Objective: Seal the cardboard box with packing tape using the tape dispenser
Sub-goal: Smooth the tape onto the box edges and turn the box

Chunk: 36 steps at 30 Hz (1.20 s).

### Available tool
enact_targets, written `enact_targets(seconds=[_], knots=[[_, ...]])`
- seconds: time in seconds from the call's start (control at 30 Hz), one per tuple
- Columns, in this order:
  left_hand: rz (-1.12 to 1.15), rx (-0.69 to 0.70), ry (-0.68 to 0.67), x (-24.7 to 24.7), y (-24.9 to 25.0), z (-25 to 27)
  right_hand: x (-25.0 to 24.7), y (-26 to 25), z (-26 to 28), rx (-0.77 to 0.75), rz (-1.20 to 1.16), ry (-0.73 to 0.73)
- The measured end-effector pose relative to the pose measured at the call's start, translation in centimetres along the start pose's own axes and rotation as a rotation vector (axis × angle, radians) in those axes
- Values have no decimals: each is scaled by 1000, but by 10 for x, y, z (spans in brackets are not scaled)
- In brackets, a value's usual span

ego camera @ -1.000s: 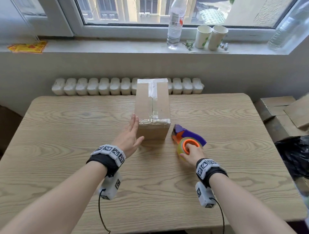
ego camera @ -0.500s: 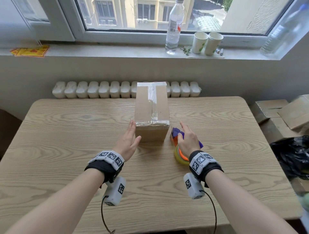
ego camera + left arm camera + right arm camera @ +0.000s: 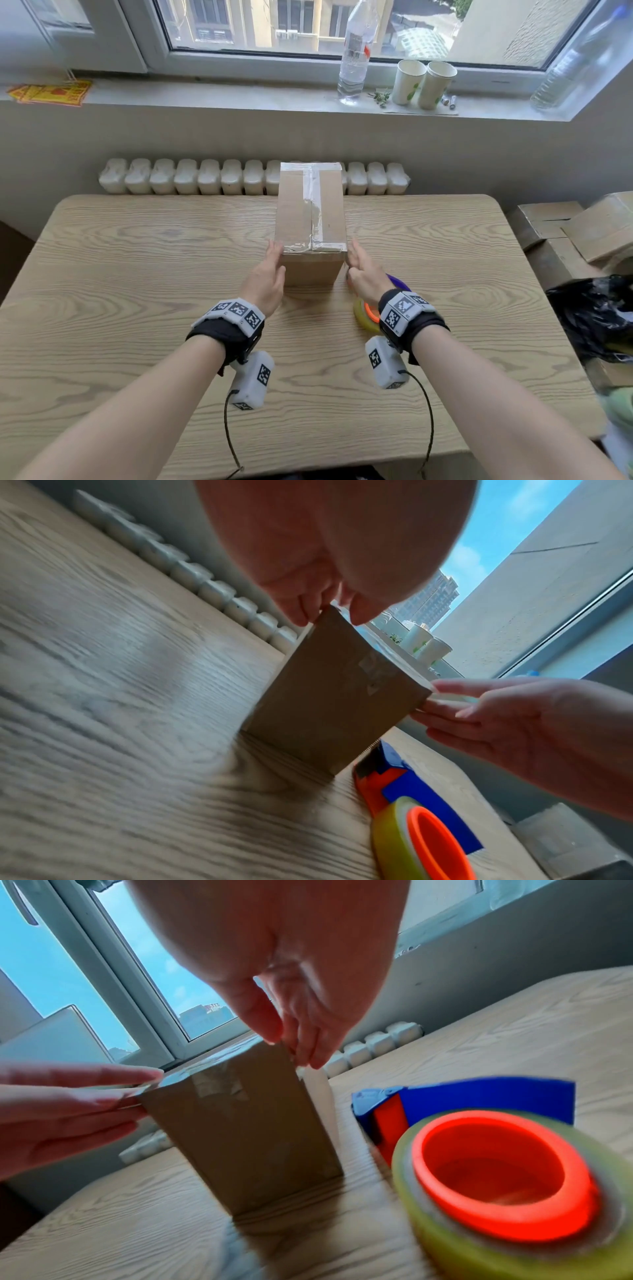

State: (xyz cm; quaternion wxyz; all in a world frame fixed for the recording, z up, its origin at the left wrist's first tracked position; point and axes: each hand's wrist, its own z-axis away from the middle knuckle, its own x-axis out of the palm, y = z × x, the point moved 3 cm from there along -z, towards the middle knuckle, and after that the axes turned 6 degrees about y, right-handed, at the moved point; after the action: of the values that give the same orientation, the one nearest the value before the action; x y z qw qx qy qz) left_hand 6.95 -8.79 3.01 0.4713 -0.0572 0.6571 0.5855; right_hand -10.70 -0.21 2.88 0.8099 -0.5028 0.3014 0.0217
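1. The tall brown cardboard box (image 3: pixel 310 222) stands upright at the middle of the pale wood-grain worktop (image 3: pixel 137 274), with clear tape running along its top seam and across the near edge.
2. The left hand (image 3: pixel 265 281) lies against the box's left near corner, fingers (image 3: pixel 298 612) straight and closed on nothing.
3. The right hand (image 3: pixel 364 279) meets the right near corner the same way, its fingers (image 3: pixel 308 1047) extended and empty.
4. The blue and orange tape dispenser with its yellowish roll (image 3: pixel 479 1164) lies on the worktop just right of the box, untouched.
5. Judging by this, taping looks largely done, and the step in hand is pressing or squaring the box.
6. The next move likely calls for smoothing the tape ends down the sides.
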Motion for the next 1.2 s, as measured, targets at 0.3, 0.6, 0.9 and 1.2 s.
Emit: enact_targets(seconds=[0.3, 0.6, 0.9, 1.2], knots=[[-427, 88, 54, -28, 18, -24, -22, -26, -18, -273, 624, 97], [-511, 116, 17, -27, 19, -31, -17, -35, -17, -375, 1009, 31], [-464, 150, -118, -45, 13, -39, -29, -36, -31, -367, 942, -159], [-453, 144, -127, -45, 19, -45, -25, -32, -29, -424, 979, -10]])
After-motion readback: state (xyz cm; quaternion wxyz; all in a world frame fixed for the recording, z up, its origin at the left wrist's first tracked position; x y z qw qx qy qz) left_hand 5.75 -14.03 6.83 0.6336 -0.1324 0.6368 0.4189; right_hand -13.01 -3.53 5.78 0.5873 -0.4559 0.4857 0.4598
